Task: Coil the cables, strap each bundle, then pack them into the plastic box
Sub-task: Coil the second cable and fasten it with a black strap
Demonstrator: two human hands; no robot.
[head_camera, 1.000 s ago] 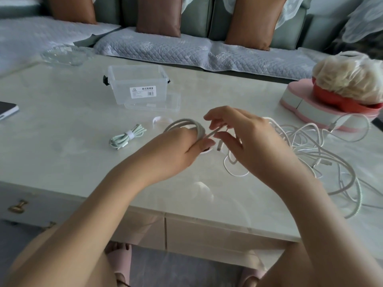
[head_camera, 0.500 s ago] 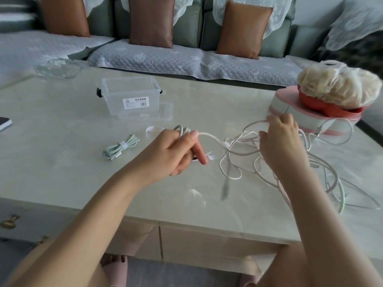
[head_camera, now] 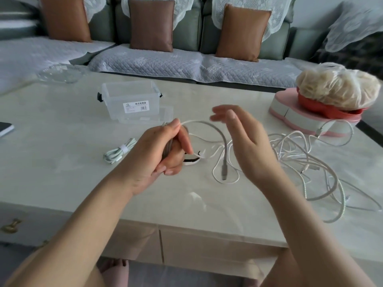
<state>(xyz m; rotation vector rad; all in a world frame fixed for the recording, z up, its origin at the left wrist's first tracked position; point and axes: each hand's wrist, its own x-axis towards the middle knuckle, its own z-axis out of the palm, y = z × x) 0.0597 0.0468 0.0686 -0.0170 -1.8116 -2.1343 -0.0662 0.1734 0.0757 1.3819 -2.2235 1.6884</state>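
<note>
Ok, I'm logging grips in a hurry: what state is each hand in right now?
Left hand: holding, fingers curled round the coiled grey cable.
Right hand: open, fingers relaxed, holding nothing.

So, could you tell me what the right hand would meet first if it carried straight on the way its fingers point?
Probably the clear lid lying beside the plastic box: the open right hand points forward-left at it. The hand seems raised above the table, so it might pass over.

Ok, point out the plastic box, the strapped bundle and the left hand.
plastic box [head_camera: 132, 100]: head view, front wall.
strapped bundle [head_camera: 124, 149]: head view, white strap.
left hand [head_camera: 154, 151]: head view, base of thumb.
</note>
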